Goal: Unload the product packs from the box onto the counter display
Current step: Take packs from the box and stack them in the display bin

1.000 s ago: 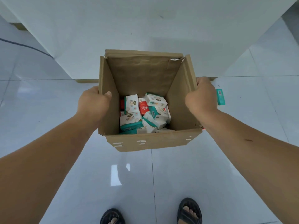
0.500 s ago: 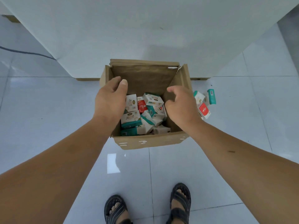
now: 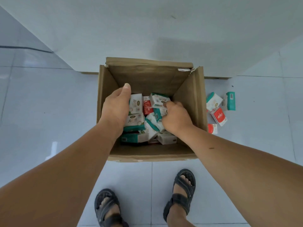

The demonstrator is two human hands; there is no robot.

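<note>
Cardboard packs (image 3: 136, 124) heaped loose in the box (image 3: 152, 76) look light, stiff and slick, so pinch each across its flat faces: your left hand (image 3: 116, 110) hovers half-open, your right hand (image 3: 176, 118) curls onto one, grip uncertain.

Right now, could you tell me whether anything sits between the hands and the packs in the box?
Nothing visible does. The cardboard box is open-topped, and both the left hand and right hand are already down inside, among the product packs.
</note>
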